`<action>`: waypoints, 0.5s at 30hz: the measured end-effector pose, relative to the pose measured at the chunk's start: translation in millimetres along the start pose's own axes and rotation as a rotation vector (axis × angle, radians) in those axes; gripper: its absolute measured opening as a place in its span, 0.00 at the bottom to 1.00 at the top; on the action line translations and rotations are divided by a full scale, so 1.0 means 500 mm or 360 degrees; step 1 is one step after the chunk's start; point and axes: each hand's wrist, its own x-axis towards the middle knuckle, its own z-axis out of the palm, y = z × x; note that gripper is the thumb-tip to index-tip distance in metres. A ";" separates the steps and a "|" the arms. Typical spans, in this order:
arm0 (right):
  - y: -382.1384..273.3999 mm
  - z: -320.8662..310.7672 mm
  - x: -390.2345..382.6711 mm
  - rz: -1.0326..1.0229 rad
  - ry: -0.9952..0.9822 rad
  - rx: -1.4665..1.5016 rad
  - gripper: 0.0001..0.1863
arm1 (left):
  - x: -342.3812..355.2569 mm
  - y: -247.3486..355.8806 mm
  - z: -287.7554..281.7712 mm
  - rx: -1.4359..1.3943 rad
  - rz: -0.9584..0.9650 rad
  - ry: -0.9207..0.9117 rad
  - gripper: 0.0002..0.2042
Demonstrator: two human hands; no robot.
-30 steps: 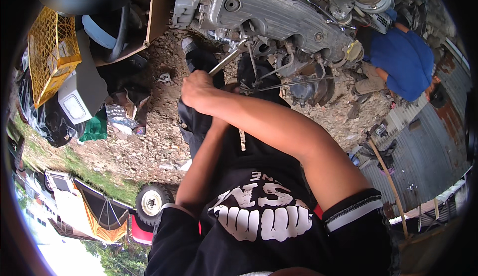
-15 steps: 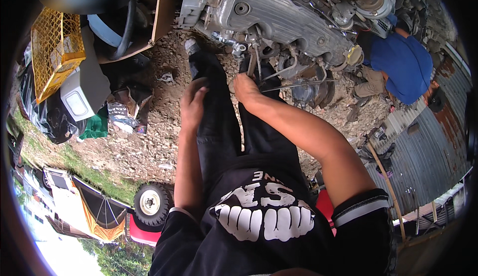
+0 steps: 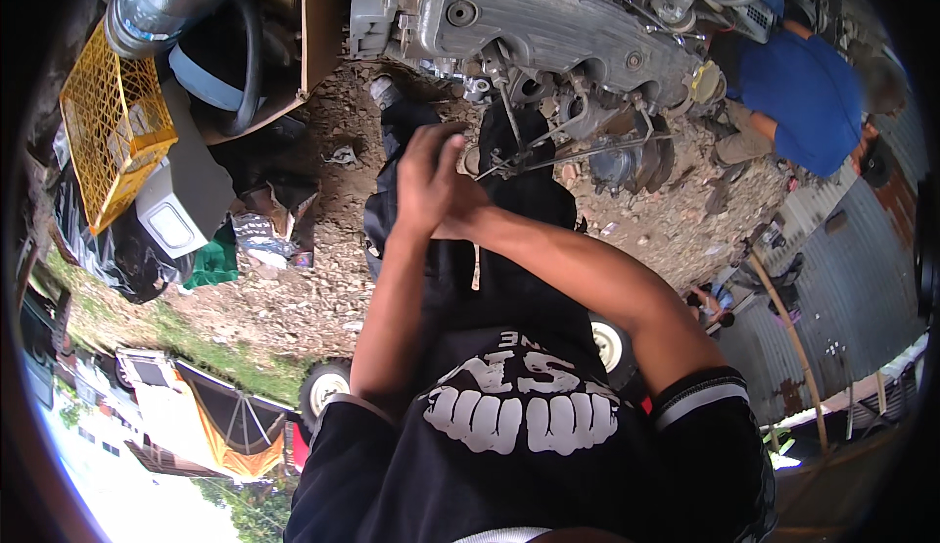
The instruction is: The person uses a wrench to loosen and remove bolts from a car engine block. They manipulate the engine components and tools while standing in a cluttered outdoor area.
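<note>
Over my dark trousers, my left hand (image 3: 424, 183) is raised with its fingers stretched out, overlapping my other hand. Behind it lies my right hand (image 3: 464, 215); its fingers are hidden. I cannot tell whether anything is between the palms. Just beyond them, thin metal rods (image 3: 563, 154) reach out from the engine and meet in a dark joint (image 3: 503, 163), close to my right hand but apart from it. The large grey engine (image 3: 539, 29), with a ribbed cover and a yellow cap (image 3: 705, 83), fills the upper middle.
At the right, a person in a blue shirt (image 3: 798, 102) bends beside the engine. Left stand a yellow crate (image 3: 122, 137), a grey-white box (image 3: 181, 205) and a cardboard box (image 3: 318, 19). A clear plastic bottle (image 3: 171, 0) is at upper left. Stony ground (image 3: 323, 210) lies around my legs.
My right hand has come away from the metal rods and back toward me. The left hand has moved right to overlap it. The view has shifted slightly.
</note>
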 end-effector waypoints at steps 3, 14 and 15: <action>-0.089 -0.067 -0.003 -0.0234 0.0089 -0.0066 0.15 | -0.004 0.026 -0.115 0.0297 0.0163 0.0204 0.09; -0.047 -0.344 -0.226 -0.1040 0.1859 0.2842 0.18 | 0.016 0.084 -0.137 -0.0726 -0.0511 -0.0698 0.15; -0.026 -0.359 -0.241 -0.1049 0.2022 0.2934 0.19 | 0.019 0.093 -0.116 -0.0768 -0.0461 -0.0808 0.15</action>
